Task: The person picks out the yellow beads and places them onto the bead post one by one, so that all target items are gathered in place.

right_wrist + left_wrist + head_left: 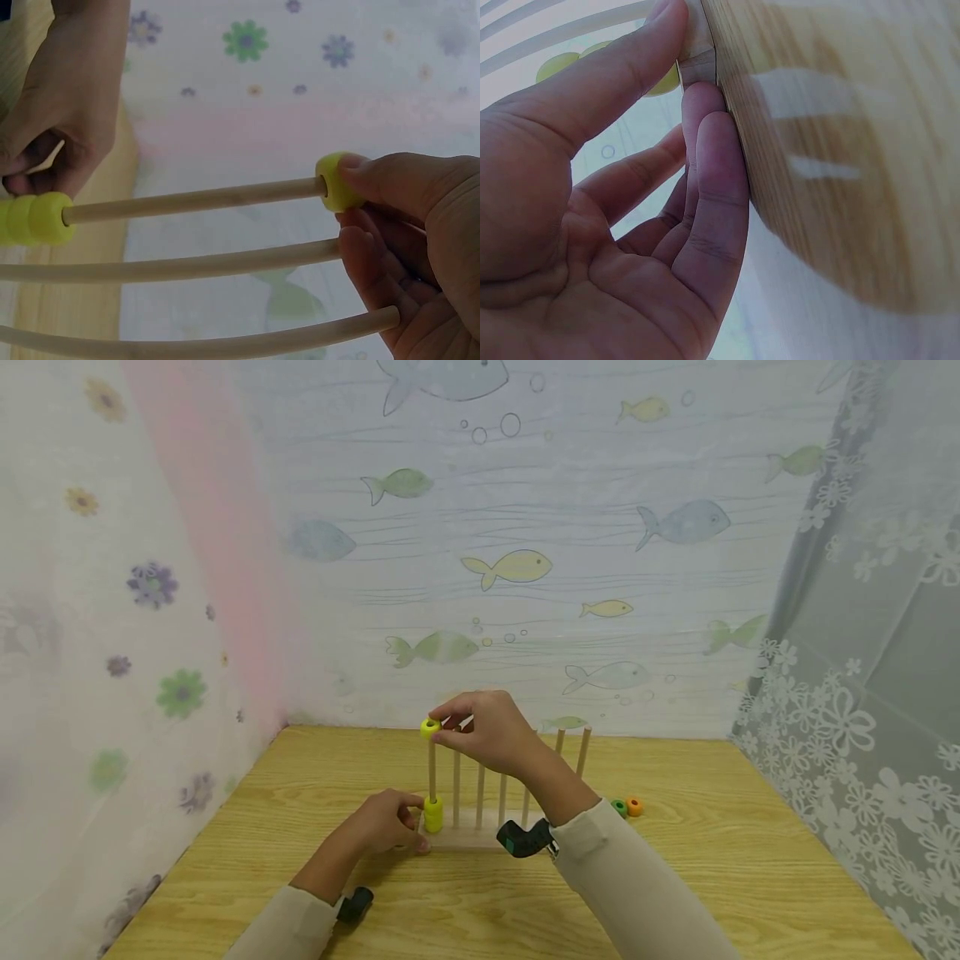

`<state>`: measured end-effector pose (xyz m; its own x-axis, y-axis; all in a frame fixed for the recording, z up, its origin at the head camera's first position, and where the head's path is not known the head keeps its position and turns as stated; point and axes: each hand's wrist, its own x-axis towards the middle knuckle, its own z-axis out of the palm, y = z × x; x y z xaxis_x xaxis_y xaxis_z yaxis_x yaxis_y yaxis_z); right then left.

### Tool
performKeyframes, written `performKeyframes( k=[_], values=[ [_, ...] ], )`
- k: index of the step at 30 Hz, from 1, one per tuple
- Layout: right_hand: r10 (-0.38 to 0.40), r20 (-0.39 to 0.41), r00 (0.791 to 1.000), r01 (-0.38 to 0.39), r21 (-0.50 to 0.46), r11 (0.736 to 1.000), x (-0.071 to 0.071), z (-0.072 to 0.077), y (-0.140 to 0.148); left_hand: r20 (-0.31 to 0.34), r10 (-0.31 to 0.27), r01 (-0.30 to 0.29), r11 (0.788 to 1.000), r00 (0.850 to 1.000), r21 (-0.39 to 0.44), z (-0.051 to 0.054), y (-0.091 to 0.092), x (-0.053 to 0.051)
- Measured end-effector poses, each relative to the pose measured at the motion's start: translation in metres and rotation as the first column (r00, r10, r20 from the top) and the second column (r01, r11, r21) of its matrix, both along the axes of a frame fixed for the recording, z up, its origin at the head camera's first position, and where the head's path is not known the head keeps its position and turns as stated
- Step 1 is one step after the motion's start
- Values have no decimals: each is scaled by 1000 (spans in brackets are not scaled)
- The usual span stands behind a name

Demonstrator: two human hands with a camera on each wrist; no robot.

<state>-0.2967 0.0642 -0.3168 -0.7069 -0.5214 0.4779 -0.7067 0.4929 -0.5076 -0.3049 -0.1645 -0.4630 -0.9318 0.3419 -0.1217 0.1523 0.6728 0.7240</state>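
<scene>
My right hand (pixel 491 731) pinches a yellow bead (pixel 335 193) between thumb and fingers at the top of the leftmost wooden peg (pixel 432 772). In the right wrist view the peg's tip sits in the bead's hole. Lower on the same peg are several stacked yellow beads (pixel 433 816). My left hand (pixel 382 823) grips the left end of the pegged stand's wooden base (pixel 465 840), with the thumb and fingertips on it in the left wrist view. More bare pegs (pixel 225 262) stand in a row to the right, partly hidden by my right hand and forearm.
A green bead (pixel 619 809) and an orange bead (pixel 634 807) lie on the wood-grain table (pixel 720 877), right of the stand. A fish-patterned cloth (pixel 525 527) hangs behind the table, with flowered sheets on either side. Dark devices are strapped to both wrists.
</scene>
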Motion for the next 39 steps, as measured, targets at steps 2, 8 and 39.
performKeyframes(
  k=[2, 8, 39],
  values=[
    [-1, 0, 1000, 1, -1, 1000, 0, 0, 0, 2, 0, 0, 1000, 1000, 2, 0, 0, 0],
    [-6, -8, 1000, 6, 0, 1000, -1, -1, 0, 2, 3, -3, 1000, 1000, -3, 0, 0, -1],
    [-6, -52, 999, 7, 26, 1000, -1, -1, 1, 10, -4, 4, 1000, 1000, 8, 0, 0, -2]
  ],
)
